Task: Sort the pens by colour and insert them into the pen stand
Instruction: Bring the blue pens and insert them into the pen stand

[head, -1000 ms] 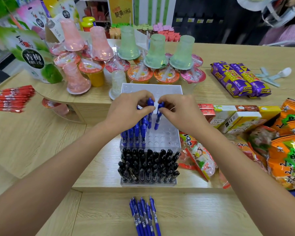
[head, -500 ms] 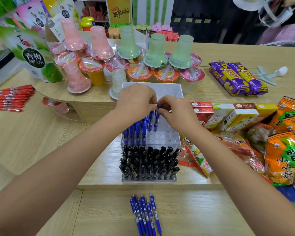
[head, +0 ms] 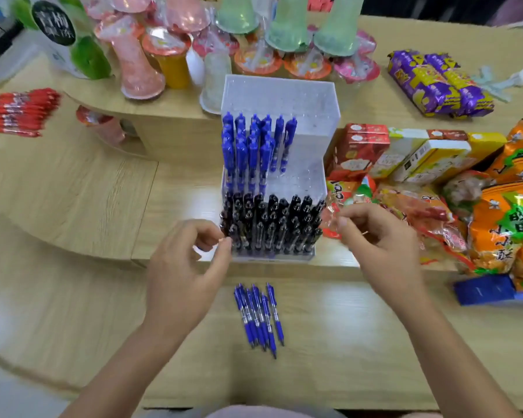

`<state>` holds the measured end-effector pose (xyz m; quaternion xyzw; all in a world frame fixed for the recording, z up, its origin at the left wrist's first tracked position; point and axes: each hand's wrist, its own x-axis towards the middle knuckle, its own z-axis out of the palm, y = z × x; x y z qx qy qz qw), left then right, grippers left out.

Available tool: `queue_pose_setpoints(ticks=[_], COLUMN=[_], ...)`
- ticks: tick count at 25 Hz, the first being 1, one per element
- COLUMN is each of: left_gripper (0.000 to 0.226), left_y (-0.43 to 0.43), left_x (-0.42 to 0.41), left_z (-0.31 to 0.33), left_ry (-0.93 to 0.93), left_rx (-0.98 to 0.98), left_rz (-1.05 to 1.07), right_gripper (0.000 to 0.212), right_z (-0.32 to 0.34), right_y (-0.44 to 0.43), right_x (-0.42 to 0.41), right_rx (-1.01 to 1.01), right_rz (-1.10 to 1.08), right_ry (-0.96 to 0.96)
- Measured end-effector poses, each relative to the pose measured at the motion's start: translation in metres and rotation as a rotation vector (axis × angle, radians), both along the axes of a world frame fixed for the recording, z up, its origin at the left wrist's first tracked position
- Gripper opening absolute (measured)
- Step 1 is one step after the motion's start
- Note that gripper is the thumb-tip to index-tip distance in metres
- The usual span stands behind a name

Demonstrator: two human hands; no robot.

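A clear acrylic pen stand [head: 302, 122] sits mid-table. Several black pens [head: 272, 224] fill its front rows, and several blue pens [head: 254, 146] stand upright in the left part behind them. More blue pens [head: 258, 315] lie loose on the table in front of the stand. A pile of red pens [head: 20, 111] lies at the far left. My left hand [head: 184, 267] hovers at the stand's front left corner, fingers curled and apart, holding nothing. My right hand [head: 378, 245] hovers at the front right corner, also with nothing in it.
Jelly cups and pink and green plastic cups [head: 287, 28] crowd the table behind the stand. Snack boxes [head: 405, 152], orange snack bags [head: 507, 212] and purple packets [head: 435, 82] lie to the right. A green-labelled pouch [head: 64, 31] stands at the back left.
Both hands let go of the blue pens they were pushing into the stand and pulled back toward me, to the stand's front corners. The camera tilted down.
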<state>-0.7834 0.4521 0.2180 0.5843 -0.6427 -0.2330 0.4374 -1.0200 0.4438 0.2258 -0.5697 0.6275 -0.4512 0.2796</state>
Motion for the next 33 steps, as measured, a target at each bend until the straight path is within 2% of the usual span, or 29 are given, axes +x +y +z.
queue_pose_setpoints(ticks=[2, 4, 6, 7, 10, 12, 15, 17, 20, 22, 25, 28, 29, 33], left_gripper=[0.015, 0.018, 0.017, 0.024, 0.054, 0.054, 0.029, 0.014, 0.011, 0.02, 0.03, 0.031, 0.03, 0.022], left_y=[0.027, 0.04, 0.043, 0.042, 0.036, 0.033, 0.026, 0.02, 0.013, 0.011, 0.014, 0.023, 0.026, 0.036], left_x=[0.008, 0.007, 0.002, -0.001, -0.012, -0.021, -0.037, -0.051, -0.072, -0.079, -0.077, -0.069, -0.067, -0.051], left_z=[-0.049, -0.102, -0.154, -0.176, -0.224, -0.241, -0.257, -0.256, -0.262, -0.267, -0.28, -0.282, -0.282, -0.266], left_ry=[0.087, 0.097, 0.088, 0.087, 0.174, 0.212, 0.16, 0.157, 0.217, 0.21, 0.143, 0.042, 0.082, 0.529], left_rx=[0.34, 0.68, 0.957, 1.054, 1.235, 1.277, 1.28, 1.305, 1.34, 1.35, 1.333, 1.275, 1.264, 1.242], left_rz=[0.045, 0.045, 0.057, 0.061, 0.1, 0.135, 0.257, 0.277, 0.215, 0.191, 0.152, 0.088, 0.055, -0.053], right_gripper=[0.012, 0.02, 0.017, 0.016, 0.033, 0.037, 0.027, 0.029, 0.032, 0.031, 0.033, 0.032, 0.032, 0.03], right_z=[-0.039, -0.089, -0.144, -0.168, -0.22, -0.241, -0.263, -0.271, -0.27, -0.27, -0.271, -0.271, -0.268, -0.248], right_y=[0.027, 0.042, 0.049, 0.048, 0.042, 0.038, 0.039, 0.04, 0.037, 0.037, 0.039, 0.046, 0.049, 0.058], right_x=[0.004, 0.013, 0.024, 0.03, 0.043, 0.05, 0.061, 0.069, 0.081, 0.082, 0.077, 0.075, 0.076, 0.077], right_rx=[0.172, 0.422, 0.66, 0.754, 0.99, 1.08, 1.147, 1.159, 1.17, 1.153, 1.12, 1.095, 1.082, 1.001], right_rz=[0.0, 0.031, 0.095, 0.123, 0.131, 0.132, 0.115, 0.091, 0.133, 0.125, 0.121, 0.146, 0.144, 0.144], right_ry=[-0.081, -0.055, 0.006, 0.025, 0.072, 0.089, 0.003, -0.057, -0.118, -0.16, -0.221, -0.297, -0.304, -0.328])
